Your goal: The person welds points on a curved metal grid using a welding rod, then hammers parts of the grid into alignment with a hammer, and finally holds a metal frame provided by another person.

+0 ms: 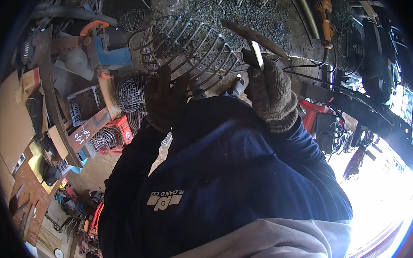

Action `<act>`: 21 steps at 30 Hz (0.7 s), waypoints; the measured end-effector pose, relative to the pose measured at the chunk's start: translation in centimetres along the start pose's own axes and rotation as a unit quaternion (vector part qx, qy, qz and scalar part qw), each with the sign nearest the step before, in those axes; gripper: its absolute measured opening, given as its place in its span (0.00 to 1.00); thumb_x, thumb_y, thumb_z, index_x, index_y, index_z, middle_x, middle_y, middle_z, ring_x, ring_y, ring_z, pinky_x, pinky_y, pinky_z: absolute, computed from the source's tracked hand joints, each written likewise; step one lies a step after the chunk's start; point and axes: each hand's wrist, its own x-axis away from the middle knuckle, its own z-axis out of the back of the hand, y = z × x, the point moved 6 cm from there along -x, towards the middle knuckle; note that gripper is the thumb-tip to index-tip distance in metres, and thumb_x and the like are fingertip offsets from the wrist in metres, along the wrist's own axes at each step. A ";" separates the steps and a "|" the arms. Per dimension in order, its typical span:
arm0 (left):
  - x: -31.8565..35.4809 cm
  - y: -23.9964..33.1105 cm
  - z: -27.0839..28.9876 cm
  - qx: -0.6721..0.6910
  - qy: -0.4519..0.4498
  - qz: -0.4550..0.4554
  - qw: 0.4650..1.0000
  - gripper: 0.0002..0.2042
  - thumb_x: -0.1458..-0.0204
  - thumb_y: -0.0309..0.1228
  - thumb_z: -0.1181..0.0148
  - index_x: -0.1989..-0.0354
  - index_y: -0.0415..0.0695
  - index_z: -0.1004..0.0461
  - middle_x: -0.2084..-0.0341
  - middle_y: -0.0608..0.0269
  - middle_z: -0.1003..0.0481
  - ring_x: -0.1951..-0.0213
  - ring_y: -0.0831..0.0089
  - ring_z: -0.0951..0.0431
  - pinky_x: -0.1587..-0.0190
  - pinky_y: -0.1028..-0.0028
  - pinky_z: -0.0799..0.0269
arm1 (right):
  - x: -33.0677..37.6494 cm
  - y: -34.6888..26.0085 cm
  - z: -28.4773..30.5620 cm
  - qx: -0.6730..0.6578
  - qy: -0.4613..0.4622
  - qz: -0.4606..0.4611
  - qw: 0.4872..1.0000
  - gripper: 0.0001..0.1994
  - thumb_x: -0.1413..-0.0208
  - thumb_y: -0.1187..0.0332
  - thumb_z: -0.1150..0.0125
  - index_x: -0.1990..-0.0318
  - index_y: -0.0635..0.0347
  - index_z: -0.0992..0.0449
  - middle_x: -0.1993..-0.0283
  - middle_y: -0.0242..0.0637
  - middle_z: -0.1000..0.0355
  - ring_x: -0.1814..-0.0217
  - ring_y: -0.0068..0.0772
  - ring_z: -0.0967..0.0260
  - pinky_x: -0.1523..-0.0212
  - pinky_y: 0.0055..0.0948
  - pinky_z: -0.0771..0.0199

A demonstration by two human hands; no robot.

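Observation:
In the middle of the head view, my gloved left hand [165, 101] is closed on the near side of a curved metal rod basket [192, 45]. Its parallel bars bend up at the far side, and its near part is partly hidden by the hand. My right hand [272, 88], in a grey-brown knit glove, grips the pale flat handle of a chipping hammer [253, 38]. The hammer's long, narrow brown head tapers at both ends and is raised over the worktop, just right of the basket. A gap separates it from the bars.
The dark worktop [202, 6] is strewn with grit, with metal pieces at its far edge. An orange-handled power tool [324, 9] lies at the right, its cable running nearby. At left are wire baskets [132, 93], a red crate [123, 129] and a blue vise-like block [113, 57].

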 end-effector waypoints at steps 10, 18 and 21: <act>-1.5 0.6 1.3 0.031 0.019 -0.001 0.999 0.17 0.57 0.27 0.33 0.56 0.50 0.21 0.53 0.46 0.31 0.64 0.50 0.24 0.67 0.56 0.25 | -1.3 -0.8 -1.2 0.095 -0.024 0.026 0.995 0.11 0.30 0.67 0.45 0.47 0.63 0.26 0.70 0.46 0.28 0.68 0.47 0.23 0.70 0.42 0.23; -0.5 -0.2 0.7 0.026 0.041 -0.012 0.999 0.18 0.56 0.30 0.31 0.53 0.56 0.19 0.54 0.54 0.29 0.72 0.58 0.25 0.75 0.60 0.28 | -1.8 -1.6 -0.7 0.036 0.022 0.028 0.999 0.10 0.28 0.64 0.46 0.53 0.62 0.25 0.75 0.38 0.27 0.76 0.34 0.24 0.75 0.37 0.26; -1.0 0.0 1.2 0.019 0.028 -0.014 0.999 0.18 0.55 0.33 0.29 0.53 0.55 0.19 0.55 0.55 0.29 0.73 0.60 0.25 0.74 0.61 0.29 | -2.1 -2.7 -1.3 0.016 0.000 0.005 1.000 0.09 0.30 0.65 0.45 0.55 0.61 0.25 0.75 0.42 0.27 0.73 0.44 0.23 0.72 0.41 0.25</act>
